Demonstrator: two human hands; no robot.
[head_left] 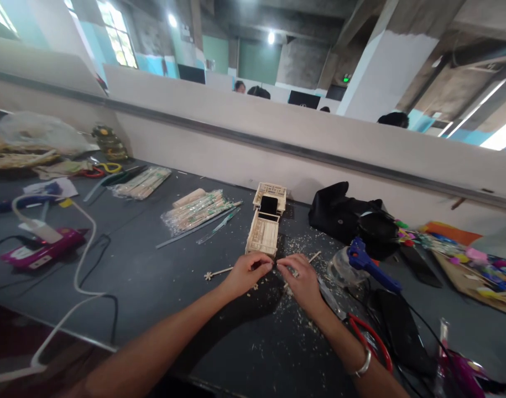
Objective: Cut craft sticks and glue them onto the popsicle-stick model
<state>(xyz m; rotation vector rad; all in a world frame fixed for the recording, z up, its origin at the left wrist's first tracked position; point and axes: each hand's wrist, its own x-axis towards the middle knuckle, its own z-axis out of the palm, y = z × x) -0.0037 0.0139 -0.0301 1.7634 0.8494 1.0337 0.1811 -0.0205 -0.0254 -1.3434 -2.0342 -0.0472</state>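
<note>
My left hand [249, 272] and my right hand [302, 279] meet over the dark table, just in front of a small model built of wooden sticks [262, 235]. Thumb and fingers of each are pinched together, fingertips almost touching; whatever sits between them is too small to make out. The model has a slatted front part, a lattice back part and a black rectangle [269, 205] in its middle. By my left hand lies a thin stick with a flower-shaped end [213, 274]. Another stick [314, 256] pokes out beyond my right hand, among wood crumbs.
Right of my hands stand a clear jar [344, 267], a blue glue gun [371, 266], red-handled scissors [371, 337] and a black bag [339, 213]. Bagged sticks [198, 210] lie left of the model. A white cable [90, 249] and a magenta power strip [47, 249] are farther left.
</note>
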